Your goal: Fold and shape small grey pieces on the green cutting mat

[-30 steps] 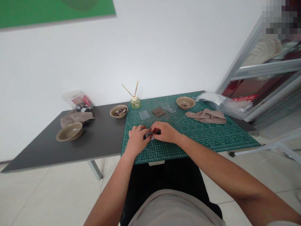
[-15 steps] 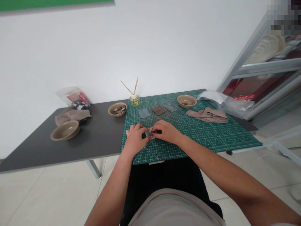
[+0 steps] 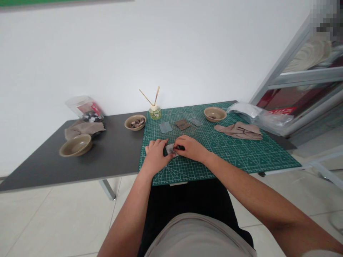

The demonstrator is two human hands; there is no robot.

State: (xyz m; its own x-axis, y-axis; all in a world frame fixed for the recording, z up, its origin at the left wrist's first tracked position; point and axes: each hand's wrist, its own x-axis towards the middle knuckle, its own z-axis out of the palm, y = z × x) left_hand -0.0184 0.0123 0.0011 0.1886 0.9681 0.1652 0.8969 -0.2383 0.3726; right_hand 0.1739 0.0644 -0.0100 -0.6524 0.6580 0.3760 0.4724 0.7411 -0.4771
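Note:
My left hand [image 3: 156, 156] and my right hand [image 3: 189, 148] meet low on the green cutting mat [image 3: 241, 159]. Between them is a small pale flat piece [image 3: 169, 149], pinched by my left thumb and right fingertips. A dark strip [image 3: 181, 147] shows under my right fingers, partly hidden. Beyond my hands, three flat pieces lie apart on the mat: a grey-blue square [image 3: 165, 127], a brown square [image 3: 182, 124] and a translucent grey one [image 3: 195, 121].
A tan bowl [image 3: 215, 114] and beige cloth [image 3: 238, 130] lie on the mat, with a plastic bag [image 3: 257, 115] beyond. On the dark table [image 3: 115, 150] stand a bowl of brown bits [image 3: 135, 122], a diffuser [image 3: 154, 112], another bowl [image 3: 75, 145] and a clear bag [image 3: 85, 108].
The whole scene has shifted lower and levelled in the view. My hands have parted slightly, and more of the pale piece now shows between them.

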